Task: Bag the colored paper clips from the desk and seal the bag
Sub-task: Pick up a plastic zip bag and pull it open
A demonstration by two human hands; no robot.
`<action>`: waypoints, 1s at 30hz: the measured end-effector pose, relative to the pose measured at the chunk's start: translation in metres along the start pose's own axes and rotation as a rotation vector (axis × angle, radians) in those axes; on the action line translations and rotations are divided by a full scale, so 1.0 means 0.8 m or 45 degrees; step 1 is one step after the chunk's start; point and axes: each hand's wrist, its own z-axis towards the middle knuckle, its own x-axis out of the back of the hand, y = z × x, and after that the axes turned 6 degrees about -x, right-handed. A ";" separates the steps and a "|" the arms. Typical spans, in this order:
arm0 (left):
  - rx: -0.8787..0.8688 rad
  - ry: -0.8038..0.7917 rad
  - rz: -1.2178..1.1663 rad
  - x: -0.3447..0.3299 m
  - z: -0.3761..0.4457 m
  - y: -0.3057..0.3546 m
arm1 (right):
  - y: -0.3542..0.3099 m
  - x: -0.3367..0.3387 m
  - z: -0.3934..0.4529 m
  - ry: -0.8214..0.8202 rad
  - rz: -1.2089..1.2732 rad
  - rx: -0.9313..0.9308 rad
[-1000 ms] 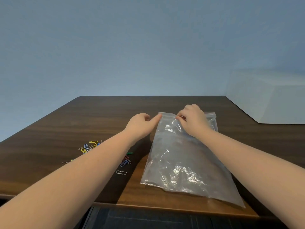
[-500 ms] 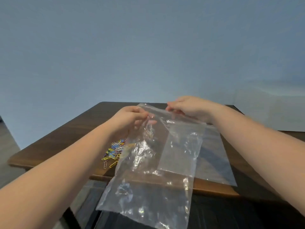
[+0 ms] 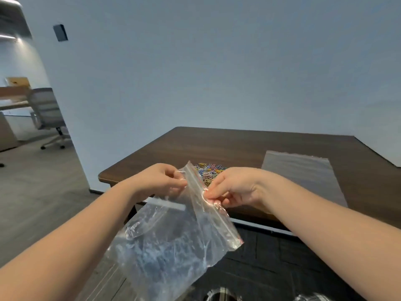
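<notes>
I hold a clear zip bag point(image 3: 173, 242) with a red seal strip in the air, in front of the desk's near edge. My left hand point(image 3: 160, 181) pinches one side of the bag's mouth near the top corner. My right hand point(image 3: 234, 190) pinches the other side along the red strip. The bag hangs down crumpled, and I see nothing inside it. A pile of colored paper clips point(image 3: 209, 170) lies on the dark wooden desk point(image 3: 238, 146), just behind my hands and partly hidden by them and the bag.
A second clear plastic bag point(image 3: 303, 177) lies flat on the desk to the right. A plain wall stands behind the desk. To the far left an office chair point(image 3: 46, 114) stands on the open floor beside another table.
The bag has come fully off the desk and toward me, now hanging in front of the desk's edge. My view has swung left. A second bag stays flat on the desk.
</notes>
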 end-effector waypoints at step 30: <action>0.236 0.230 0.172 -0.041 -0.080 -0.093 | 0.072 -0.077 0.073 0.314 0.140 -0.074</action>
